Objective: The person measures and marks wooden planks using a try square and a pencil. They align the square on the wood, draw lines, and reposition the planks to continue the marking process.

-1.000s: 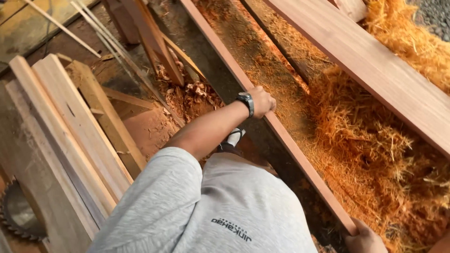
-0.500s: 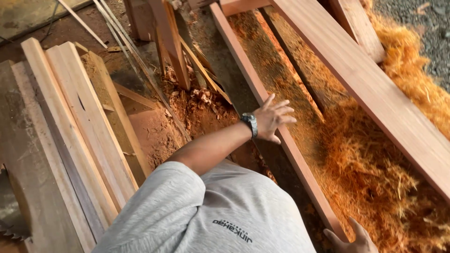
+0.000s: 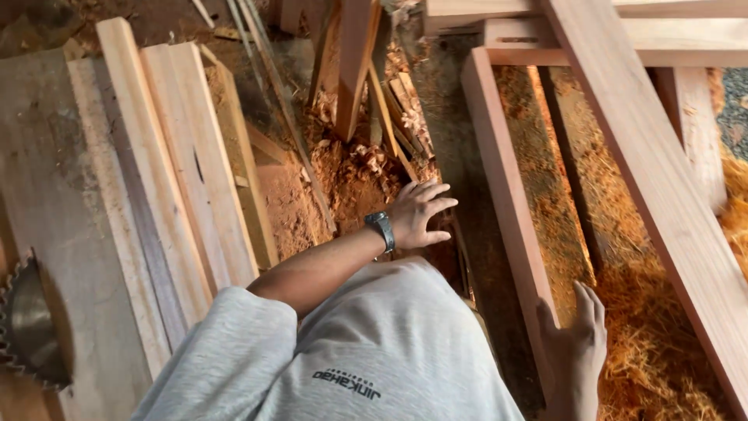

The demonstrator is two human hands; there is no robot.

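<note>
Head view – sawdust floor (image 3: 351,183), stacked planks (image 3: 167,156)

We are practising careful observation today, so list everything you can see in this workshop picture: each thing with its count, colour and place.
Narrow plank: one, reddish-brown, running from centre top to the lower right, beside the right hand.
Wide plank: one, reddish-brown, slanting down the right side.
Pale boards: a stack of several, light tan, left of centre.
Saw blade: one, grey metal with teeth, left edge.
Wood shavings: a heap, orange, lower right.
Curled chips: a small pile, reddish, at the foot of an upright post.
Thin sticks: a few, brown, upper centre.
Wristwatch: one, dark, on the left wrist.
Shirt: one, grey, bottom centre.
Left hand: open, fingers spread, holding nothing.
Right hand: open, against the narrow plank's near end.
</note>
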